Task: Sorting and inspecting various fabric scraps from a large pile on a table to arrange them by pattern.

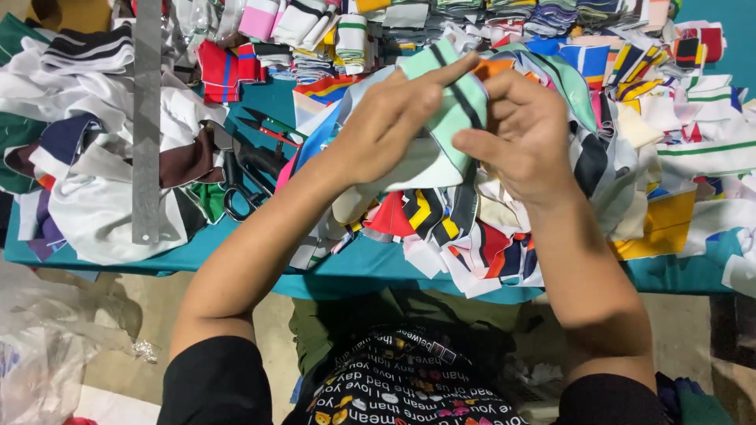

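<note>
Both forearms reach over the teal table (370,267), left hand (386,126) and right hand (524,138) pinching a mint-green collar piece (457,106) taut, apparently to straighten it.

Ruler (146,118) on fabric pile (94,157) at left; scissors (240,185) between pile and hands' fabric piece (445,118).
</note>
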